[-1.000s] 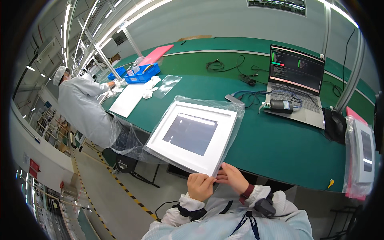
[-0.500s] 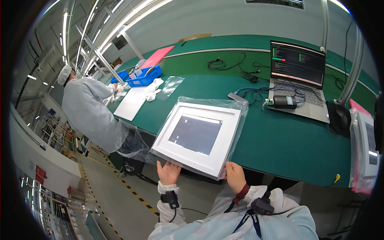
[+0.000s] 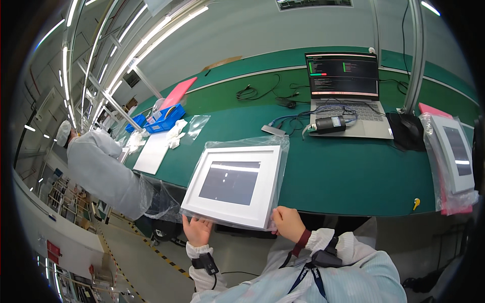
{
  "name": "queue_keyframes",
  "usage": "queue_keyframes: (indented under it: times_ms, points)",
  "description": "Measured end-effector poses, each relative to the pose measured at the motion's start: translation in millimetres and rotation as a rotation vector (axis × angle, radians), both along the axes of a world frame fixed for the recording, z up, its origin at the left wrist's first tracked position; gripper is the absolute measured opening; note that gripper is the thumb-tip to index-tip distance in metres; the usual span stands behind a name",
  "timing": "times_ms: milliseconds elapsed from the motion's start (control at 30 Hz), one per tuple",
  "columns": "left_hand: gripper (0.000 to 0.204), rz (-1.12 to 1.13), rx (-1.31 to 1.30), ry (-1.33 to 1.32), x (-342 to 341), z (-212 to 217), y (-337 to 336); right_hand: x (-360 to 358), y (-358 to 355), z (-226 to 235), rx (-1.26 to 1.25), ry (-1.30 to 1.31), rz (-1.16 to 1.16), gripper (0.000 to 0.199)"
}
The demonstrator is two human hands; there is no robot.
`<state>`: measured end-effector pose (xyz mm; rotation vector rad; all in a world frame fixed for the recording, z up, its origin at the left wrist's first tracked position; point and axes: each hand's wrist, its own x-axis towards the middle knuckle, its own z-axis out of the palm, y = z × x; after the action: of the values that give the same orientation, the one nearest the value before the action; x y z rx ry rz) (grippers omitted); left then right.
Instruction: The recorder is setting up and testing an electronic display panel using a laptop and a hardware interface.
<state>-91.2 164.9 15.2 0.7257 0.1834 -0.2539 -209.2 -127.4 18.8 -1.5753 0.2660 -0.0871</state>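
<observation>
A white-framed display panel (image 3: 228,183) with a dark grey screen lies tilted in a clear plastic bag (image 3: 284,151), over the near edge of the green table. My left hand (image 3: 198,231) is palm up at its lower left edge, the fingertips hidden under the panel and the thumb apart. At the lower right corner my right hand (image 3: 289,223) grips the panel, fingers bent round the edge and partly out of sight. Light streaks reflect off the screen.
A laptop (image 3: 343,96) with a black boxed adapter (image 3: 329,124) and cables stands beyond the panel. To the right lies another bagged panel (image 3: 454,156) near a yellow key-like piece (image 3: 416,203). At left are blue bins (image 3: 165,119), a white board (image 3: 151,153) and a co-worker (image 3: 103,171).
The view has swung a little, so the table's things sit further left. Both hands keep their places on the bagged panel, which appears tilted slightly differently.
</observation>
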Motion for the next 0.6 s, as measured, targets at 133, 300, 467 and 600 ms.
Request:
queue_keyframes:
  times_ms: [133,300,467,600]
  points:
    - [0.071,-0.036,0.109,-0.021,-14,8,3,-26,-23,10,-0.007,-0.028,0.078,0.031]
    - [0.072,-0.141,0.103,-0.024,-29,10,6,-66,-54,8,0.081,0.021,0.204,0.032]
    - [0.076,-0.142,0.129,0.043,-48,9,-15,-109,-78,3,0.074,0.051,0.194,0.031]
    - [0.076,-0.242,0.138,0.044,-67,15,-40,-145,-94,7,-0.013,0.024,0.14,0.031]
